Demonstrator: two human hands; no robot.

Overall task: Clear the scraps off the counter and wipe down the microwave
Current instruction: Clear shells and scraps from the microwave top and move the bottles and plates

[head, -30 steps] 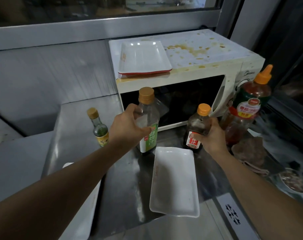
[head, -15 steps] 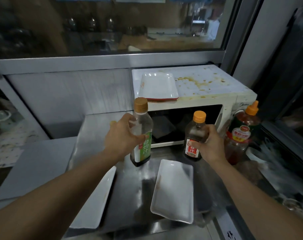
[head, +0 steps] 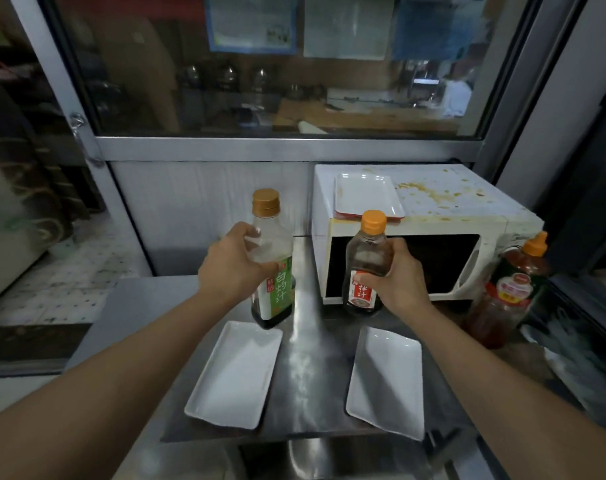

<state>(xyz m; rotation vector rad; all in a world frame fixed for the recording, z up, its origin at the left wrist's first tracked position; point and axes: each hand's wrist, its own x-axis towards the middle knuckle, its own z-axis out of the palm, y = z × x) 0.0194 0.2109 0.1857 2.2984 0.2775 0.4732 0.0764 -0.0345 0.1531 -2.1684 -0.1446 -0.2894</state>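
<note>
1. My left hand (head: 233,268) clenches around the shoulder of a tall green-labelled sauce bottle (head: 272,261), fingers wrapped over its clear upper part below the tan cap.
2. My right hand (head: 400,277) grasps a shorter red-labelled sauce bottle (head: 363,268) with an orange cap, my thumb across its front.
3. Both bottles stand upright; whether their bases touch the steel counter (head: 305,375) I cannot tell.
4. The microwave (head: 433,216) sits at about one o'clock from my hands, at the back right of the counter, its door dark and its white top spattered with brown stains toward the right.
5. A white rectangular tray with a red rim (head: 367,195) lies on the microwave's top, on its left half, just behind the red-labelled bottle's cap.
6. Two white rectangular plates lie on the counter: one (head: 235,374) at seven o'clock below the green-labelled bottle, the other (head: 386,381) at five o'clock below my right hand.
7. A large chilli-sauce bottle with an orange nozzle (head: 512,289) stands at three o'clock, just beside the microwave's right front corner.
</note>
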